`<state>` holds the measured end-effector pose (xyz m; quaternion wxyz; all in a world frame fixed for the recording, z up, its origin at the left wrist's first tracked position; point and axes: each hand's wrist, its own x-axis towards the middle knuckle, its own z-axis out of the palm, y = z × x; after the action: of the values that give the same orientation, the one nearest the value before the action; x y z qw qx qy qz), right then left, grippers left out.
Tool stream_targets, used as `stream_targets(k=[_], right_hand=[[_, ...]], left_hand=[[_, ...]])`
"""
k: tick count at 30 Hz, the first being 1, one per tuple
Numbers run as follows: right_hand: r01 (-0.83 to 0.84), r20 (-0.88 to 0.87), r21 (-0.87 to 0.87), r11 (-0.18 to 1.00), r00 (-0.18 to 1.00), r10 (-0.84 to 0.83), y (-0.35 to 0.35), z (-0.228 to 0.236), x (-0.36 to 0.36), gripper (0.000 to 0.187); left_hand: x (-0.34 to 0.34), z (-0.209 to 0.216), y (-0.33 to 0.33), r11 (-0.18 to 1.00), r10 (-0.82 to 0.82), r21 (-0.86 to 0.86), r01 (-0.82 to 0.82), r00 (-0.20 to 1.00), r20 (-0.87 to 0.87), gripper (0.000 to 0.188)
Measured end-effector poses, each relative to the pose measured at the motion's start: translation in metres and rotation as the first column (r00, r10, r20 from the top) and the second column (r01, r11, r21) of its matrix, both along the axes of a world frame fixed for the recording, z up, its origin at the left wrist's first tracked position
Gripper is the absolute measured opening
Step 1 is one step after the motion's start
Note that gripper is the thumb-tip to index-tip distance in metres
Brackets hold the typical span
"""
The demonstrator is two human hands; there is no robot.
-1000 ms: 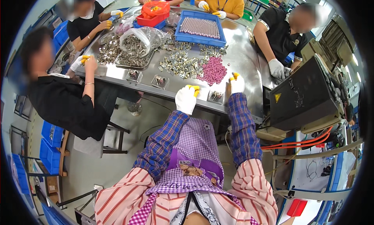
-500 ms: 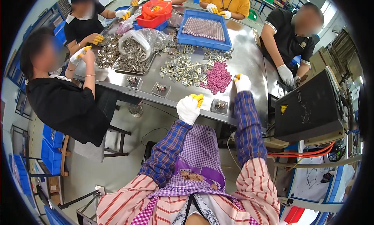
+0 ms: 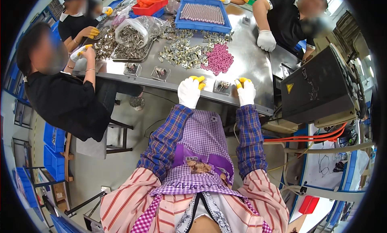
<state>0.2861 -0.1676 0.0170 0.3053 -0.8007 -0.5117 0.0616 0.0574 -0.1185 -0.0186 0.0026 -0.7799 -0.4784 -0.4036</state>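
My left hand [image 3: 189, 92], in a white glove with yellow fingertips, is closed at the table's front edge, left of a small clear box [image 3: 222, 87] of metal parts. What its fingers hold, if anything, is too small to make out. My right hand [image 3: 246, 92], gloved the same way, is at the right side of that box with fingertips pinched together; anything between them cannot be made out. Beyond both hands lies a heap of pink rings [image 3: 218, 60]. Left of it, touching, spreads a pile of metal clips [image 3: 183, 52].
A blue tray [image 3: 182, 26] with rows of small parts stands at the back. A plastic bag of metal pieces [image 3: 133, 36] and more clear boxes [image 3: 160, 74] lie left. Co-workers sit around the steel table [image 3: 252, 51]. A black machine box [image 3: 316, 86] stands right.
My right hand has come back from beside the pink rings to the front clear box. My left hand stays near the edge. The co-worker at right has reached a gloved hand onto the table.
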Motion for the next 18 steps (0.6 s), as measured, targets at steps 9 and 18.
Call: stream_targets(k=[9,18], right_hand=[[-0.307,-0.303,0.173,0.936,0.887,0.347,-0.003,0.014,-0.024,0.023],[-0.359,-0.357,-0.043,0.932,0.877,0.321,0.001,0.032,-0.026,0.022]], left_hand=[[-0.006,-0.002,0.002,0.991,-0.02,-0.13,0.035,0.993,0.113,0.023],[0.022,0.05,-0.004,0.775,-0.008,-0.519,0.36,0.827,0.562,0.02]])
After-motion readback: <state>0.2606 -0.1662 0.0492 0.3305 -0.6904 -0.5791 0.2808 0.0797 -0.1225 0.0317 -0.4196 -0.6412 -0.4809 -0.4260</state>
